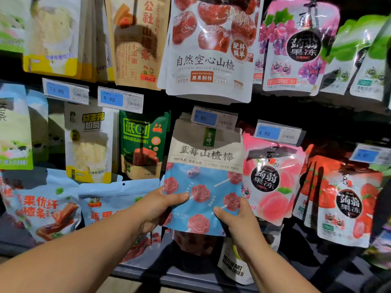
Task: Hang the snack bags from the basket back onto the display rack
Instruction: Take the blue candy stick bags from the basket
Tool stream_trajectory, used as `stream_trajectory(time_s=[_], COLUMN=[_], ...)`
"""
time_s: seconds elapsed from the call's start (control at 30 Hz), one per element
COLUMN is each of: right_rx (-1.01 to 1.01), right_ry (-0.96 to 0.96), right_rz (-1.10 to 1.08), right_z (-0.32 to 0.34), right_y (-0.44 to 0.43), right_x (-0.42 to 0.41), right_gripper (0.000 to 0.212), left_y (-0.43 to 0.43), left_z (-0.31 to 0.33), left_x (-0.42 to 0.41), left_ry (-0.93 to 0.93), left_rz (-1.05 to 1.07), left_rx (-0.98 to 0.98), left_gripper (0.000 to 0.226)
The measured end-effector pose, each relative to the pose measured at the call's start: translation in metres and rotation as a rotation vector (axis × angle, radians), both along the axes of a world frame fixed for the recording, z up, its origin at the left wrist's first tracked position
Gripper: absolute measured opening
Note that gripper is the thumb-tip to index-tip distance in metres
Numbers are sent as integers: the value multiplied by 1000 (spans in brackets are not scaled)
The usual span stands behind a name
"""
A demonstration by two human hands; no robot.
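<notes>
The left hand (157, 210) and right hand (239, 223) each pinch a lower corner of the snack bag (204, 166), thumbs on its front. It is held upright against the display rack (317, 115), its top edge tucked behind a price tag (213, 118). The hang hole and hook are hidden there, so I would keep the bag level and push it straight back.

Price tag (214, 118) fronts blueberry bag (205, 166); peach bag (273, 182) abuts.
</notes>
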State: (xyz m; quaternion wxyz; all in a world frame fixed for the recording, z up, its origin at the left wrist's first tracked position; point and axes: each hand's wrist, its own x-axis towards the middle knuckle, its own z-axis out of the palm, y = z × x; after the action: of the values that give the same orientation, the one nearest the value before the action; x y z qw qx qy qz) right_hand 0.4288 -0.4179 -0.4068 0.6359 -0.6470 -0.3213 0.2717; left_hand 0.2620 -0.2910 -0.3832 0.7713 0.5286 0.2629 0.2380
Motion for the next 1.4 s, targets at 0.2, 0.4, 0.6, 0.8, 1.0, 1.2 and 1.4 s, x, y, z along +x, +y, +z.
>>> stream_trajectory(time_s=[0.2,0.4,0.6,0.8,1.0,1.2,1.4], right_rx=[-7,-55,-100,-241,-364,-438,-467], right_ry=[-19,-154,-544,-690,-699,-668,-632], right_rz=[-36,-142,-106,-16,-23,-17,-18], right_z=[3,6,9,16,16,21,24], right_y=[10,15,4,11,40,61,67], right_x=[0,-5,-16,-15,-7,5,9], right_gripper=[48,49,88,87,82,77,71], left_y=[0,-4,5,16,33,52,51], left_z=[4,10,2,-3,-8,-12,-16], left_x=[10,28,33,39,52,72,78], left_ry=[91,278,384,373,426,514,565], left_rz=[229,476,341,360,378,426,491], left_rx=[190,725,829,841,809,771,823], left_gripper=[39,108,92,94,94,89,88])
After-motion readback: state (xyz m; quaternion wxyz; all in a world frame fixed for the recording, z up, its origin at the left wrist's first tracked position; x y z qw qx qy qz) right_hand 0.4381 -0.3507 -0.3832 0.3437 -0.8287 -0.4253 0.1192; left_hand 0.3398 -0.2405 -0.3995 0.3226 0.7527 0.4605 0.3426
